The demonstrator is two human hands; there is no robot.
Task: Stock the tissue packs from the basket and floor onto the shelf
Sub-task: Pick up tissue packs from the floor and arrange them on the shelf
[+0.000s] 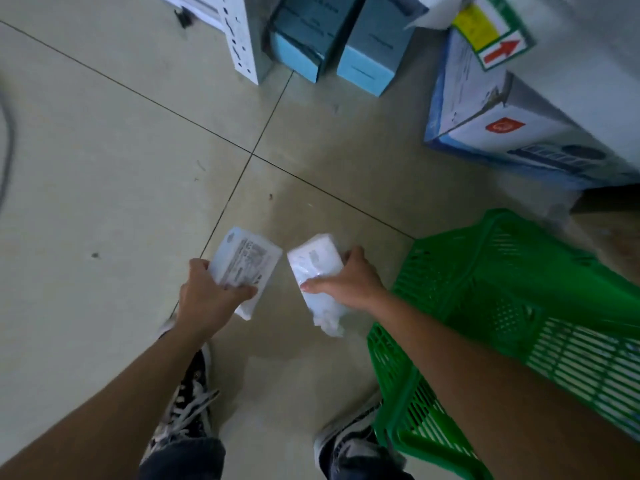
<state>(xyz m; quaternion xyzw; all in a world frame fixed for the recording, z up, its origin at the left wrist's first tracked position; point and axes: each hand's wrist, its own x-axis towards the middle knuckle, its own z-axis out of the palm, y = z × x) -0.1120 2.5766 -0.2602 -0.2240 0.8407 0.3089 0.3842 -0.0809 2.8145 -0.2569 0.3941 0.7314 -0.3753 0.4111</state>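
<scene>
Head view: 2 tissue packs in hand above the floor, neither shelved yet.

Left hand (211, 296) grasps the printed pack (246, 263), right hand (346, 282) grasps the plain white pack (313, 268); both are soft, plastic-wrapped, with crinkled ends. Beside the right arm, the green basket (491, 306) looks empty where visible. Judging from this, carrying them to the shelf upright (239, 39) remains.

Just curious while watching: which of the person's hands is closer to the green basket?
Right. The right hand, holding a tissue pack, is just beside the green basket. The left hand, holding another pack, is farther away across the floor.
</scene>
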